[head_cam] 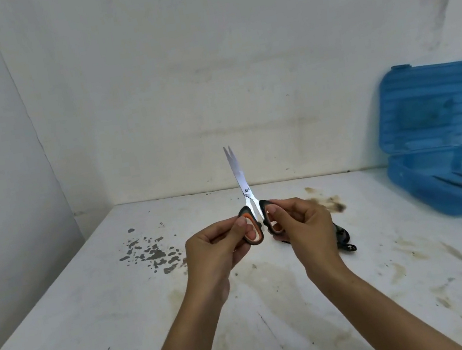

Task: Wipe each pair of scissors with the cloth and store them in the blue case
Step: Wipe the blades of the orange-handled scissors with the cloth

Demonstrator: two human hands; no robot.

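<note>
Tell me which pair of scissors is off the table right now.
The orange-and-black-handled scissors, held upright with the left hand and right hand each gripping a handle loop. Other dark items lie in the blue case and behind the right hand.

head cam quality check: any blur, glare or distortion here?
Head view: scissors and both hands, left and right, fairly sharp; blue case at the right edge softly blurred; wide-angle bends the wall corner and table edges; lighting flat, shadows faint; mild sheen on the blades, no harsh glare.
</note>
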